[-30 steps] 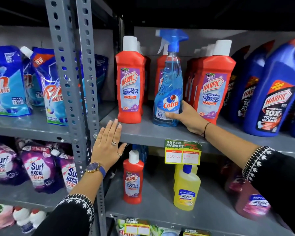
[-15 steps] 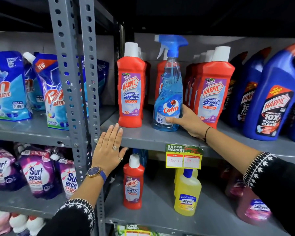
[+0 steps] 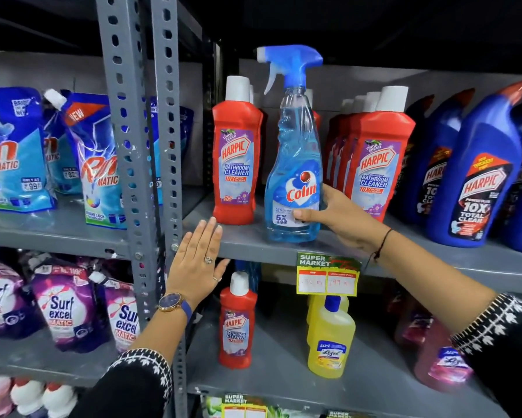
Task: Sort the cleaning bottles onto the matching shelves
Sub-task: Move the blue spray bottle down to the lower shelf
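Right hand (image 3: 341,215) clasping blue-liquid Colin spray bottle (image 3: 294,164) upright on shelf (image 3: 253,245); left hand (image 3: 198,263) spread flat

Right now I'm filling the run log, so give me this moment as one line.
right hand: gripping Colin spray bottle, standing on upper shelf | left hand: flat, empty, at shelf edge

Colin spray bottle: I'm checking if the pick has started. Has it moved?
Yes. The Colin spray bottle has slid forward toward the shelf's front edge and slightly nearer the left red Harpic bottle.
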The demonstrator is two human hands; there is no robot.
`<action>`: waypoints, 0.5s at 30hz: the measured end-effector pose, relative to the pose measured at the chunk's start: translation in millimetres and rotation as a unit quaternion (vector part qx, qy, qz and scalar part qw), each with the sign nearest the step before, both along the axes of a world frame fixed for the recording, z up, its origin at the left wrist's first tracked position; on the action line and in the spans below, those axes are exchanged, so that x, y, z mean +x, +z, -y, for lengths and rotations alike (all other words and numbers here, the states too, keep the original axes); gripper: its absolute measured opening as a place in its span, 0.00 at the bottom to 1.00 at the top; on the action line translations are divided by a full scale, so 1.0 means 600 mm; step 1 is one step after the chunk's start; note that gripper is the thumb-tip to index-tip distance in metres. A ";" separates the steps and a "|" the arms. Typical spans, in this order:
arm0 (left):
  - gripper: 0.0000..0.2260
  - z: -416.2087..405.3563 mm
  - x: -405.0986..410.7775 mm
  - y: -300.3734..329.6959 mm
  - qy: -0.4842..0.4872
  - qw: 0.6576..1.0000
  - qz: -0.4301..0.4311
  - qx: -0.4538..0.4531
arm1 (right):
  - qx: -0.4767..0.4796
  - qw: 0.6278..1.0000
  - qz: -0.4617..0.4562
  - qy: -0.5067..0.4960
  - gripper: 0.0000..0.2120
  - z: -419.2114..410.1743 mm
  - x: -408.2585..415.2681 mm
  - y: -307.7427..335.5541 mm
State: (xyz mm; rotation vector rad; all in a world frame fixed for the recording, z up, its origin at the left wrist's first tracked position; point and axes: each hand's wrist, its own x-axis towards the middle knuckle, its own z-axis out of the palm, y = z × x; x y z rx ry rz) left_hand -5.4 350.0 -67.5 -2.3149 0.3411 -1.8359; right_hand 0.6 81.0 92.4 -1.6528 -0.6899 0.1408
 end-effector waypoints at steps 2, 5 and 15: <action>0.27 0.001 -0.001 0.000 -0.005 1.000 0.002 -0.001 | 0.015 1.000 -0.017 0.016 0.17 -0.005 -0.034 -0.011; 0.31 0.001 -0.003 0.001 -0.022 1.000 0.005 -0.008 | 0.024 0.999 -0.021 0.021 0.19 -0.014 -0.079 -0.050; 0.35 0.000 -0.004 0.002 -0.028 1.000 -0.007 -0.002 | -0.036 0.995 -0.087 -0.036 0.25 -0.016 -0.154 -0.291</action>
